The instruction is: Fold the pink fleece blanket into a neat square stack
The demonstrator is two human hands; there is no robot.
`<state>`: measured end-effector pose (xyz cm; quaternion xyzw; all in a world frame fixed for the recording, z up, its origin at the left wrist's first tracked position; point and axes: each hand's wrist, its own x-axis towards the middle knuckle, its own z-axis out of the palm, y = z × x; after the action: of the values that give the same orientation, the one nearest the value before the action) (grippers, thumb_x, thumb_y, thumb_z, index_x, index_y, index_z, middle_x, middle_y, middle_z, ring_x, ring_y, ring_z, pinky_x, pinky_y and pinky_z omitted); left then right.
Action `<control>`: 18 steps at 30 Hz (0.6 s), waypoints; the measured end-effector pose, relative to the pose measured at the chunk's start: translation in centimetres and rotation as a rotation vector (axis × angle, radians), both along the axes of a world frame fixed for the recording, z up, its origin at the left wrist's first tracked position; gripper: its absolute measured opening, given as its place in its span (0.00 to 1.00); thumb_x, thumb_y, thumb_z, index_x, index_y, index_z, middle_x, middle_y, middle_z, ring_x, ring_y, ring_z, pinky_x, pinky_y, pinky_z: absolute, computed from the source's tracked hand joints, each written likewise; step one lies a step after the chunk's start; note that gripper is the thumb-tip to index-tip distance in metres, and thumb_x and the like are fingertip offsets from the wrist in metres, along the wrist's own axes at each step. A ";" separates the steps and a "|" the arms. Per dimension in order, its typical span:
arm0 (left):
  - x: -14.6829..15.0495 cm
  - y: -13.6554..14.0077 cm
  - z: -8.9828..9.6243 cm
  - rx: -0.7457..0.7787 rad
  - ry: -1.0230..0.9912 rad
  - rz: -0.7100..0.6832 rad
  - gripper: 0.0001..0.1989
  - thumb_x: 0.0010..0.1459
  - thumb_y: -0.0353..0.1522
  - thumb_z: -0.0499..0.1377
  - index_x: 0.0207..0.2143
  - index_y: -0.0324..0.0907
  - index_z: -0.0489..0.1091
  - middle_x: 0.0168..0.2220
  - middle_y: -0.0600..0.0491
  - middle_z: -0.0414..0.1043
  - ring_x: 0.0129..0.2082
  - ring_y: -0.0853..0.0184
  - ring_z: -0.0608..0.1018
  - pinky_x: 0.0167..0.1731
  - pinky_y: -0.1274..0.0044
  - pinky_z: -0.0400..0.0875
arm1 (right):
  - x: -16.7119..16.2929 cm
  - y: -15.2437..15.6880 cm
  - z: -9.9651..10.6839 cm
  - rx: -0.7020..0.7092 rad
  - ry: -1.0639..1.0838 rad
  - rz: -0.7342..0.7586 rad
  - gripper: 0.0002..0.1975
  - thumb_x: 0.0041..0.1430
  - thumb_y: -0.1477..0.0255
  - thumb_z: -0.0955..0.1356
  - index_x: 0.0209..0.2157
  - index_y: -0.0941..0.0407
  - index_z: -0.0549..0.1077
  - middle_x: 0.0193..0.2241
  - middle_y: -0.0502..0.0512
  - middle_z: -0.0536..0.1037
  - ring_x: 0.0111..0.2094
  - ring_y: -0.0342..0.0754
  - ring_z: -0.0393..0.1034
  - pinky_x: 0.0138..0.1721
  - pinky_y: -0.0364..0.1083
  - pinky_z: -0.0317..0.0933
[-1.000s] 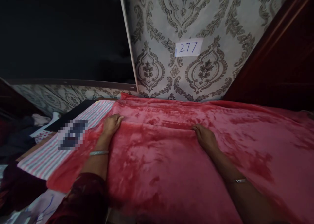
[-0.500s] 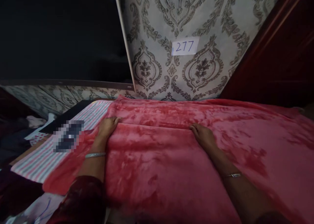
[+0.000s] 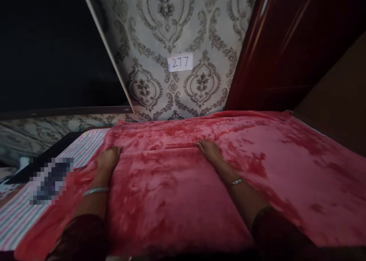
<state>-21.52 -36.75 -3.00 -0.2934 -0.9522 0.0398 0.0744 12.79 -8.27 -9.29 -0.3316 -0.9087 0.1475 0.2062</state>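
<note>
A plush red and pink blanket [image 3: 171, 188] covers most of the surface in front of me, with one flap folded over so its straight edge runs between my hands. My left hand [image 3: 109, 158] is closed on the flap's left corner, a band around its wrist. At the right end of the same edge, my right hand [image 3: 209, 149] pinches the fabric, a thin bracelet on that wrist. Both forearms lie low along the sides of the folded flap. The fingertips are partly hidden in the cloth.
A striped cloth [image 3: 82, 146] lies under the blanket's left side, with a pixelated dark object [image 3: 53, 181] on it. Behind stand a large dark screen [image 3: 57, 55], patterned wallpaper with a "277" paper [image 3: 180, 62], and a glossy dark-red panel [image 3: 274, 59] at right.
The view has turned to the right, so the scene shifts left and more of the blanket's right side shows. Both hands stay on the folded edge, which looks nearly unchanged.
</note>
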 end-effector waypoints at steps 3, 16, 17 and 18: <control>0.9 1.3 0.7 -0.044 0.092 -0.100 0.23 0.67 0.35 0.43 0.43 0.32 0.76 0.43 0.33 0.79 0.46 0.48 0.80 0.42 0.65 0.72 | -0.1 -0.1 0.4 -0.007 0.026 -0.004 0.13 0.71 0.68 0.62 0.38 0.55 0.78 0.36 0.58 0.82 0.36 0.49 0.74 0.36 0.43 0.58; 21.9 18.6 -3.3 0.275 -0.123 -0.941 0.09 0.63 0.29 0.54 0.39 0.42 0.75 0.40 0.45 0.77 0.43 0.58 0.78 0.45 0.68 0.71 | 1.2 1.7 1.4 -0.021 0.270 0.059 0.13 0.69 0.70 0.64 0.34 0.51 0.78 0.34 0.54 0.81 0.37 0.49 0.74 0.41 0.45 0.64; 21.9 18.7 -3.6 0.291 -0.115 -0.929 0.09 0.63 0.28 0.53 0.37 0.42 0.74 0.39 0.45 0.77 0.42 0.58 0.78 0.45 0.68 0.71 | 2.3 2.9 1.5 -0.026 0.318 0.078 0.12 0.68 0.71 0.65 0.32 0.50 0.79 0.34 0.54 0.81 0.39 0.49 0.74 0.43 0.45 0.65; 21.7 18.7 -3.8 0.307 -0.108 -0.919 0.10 0.64 0.28 0.52 0.35 0.42 0.73 0.38 0.45 0.77 0.42 0.58 0.78 0.45 0.68 0.71 | 3.8 4.3 1.5 -0.034 0.367 0.090 0.11 0.66 0.72 0.66 0.32 0.50 0.79 0.35 0.54 0.81 0.40 0.49 0.74 0.45 0.45 0.65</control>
<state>0.19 -18.03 -6.75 -0.6708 -0.7215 -0.1531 0.0771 16.59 -4.01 -7.74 -0.2613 -0.8672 0.2298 0.3562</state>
